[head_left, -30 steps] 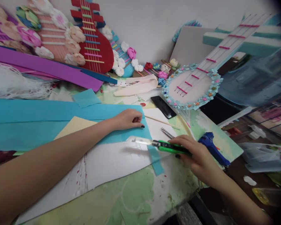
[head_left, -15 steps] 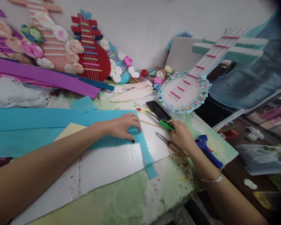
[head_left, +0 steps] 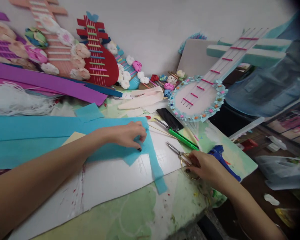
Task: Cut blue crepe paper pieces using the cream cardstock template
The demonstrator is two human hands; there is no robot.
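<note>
My left hand (head_left: 130,135) rests with curled fingers on the blue paper (head_left: 115,151), near its right end. A narrow blue strip (head_left: 155,166) hangs down from there across the white board (head_left: 110,176). At the right, my right hand (head_left: 202,166) has its fingers closed round the handles of the gold-handled scissors (head_left: 176,149), whose blades point up and left over the board. The green cutter (head_left: 182,137) lies just above the scissors with its blade toward the black phone (head_left: 169,119).
A blue glue gun (head_left: 223,161) lies right of my right hand. Behind stand a red lute-shaped craft (head_left: 105,65) and a pale one with a flowered rim (head_left: 196,100). Purple strips (head_left: 52,81) and white string (head_left: 17,100) are at the left.
My right hand has let go of the green cutter, which now lies on the table, and has moved down to the scissors' handles. My left hand has shifted slightly left.
</note>
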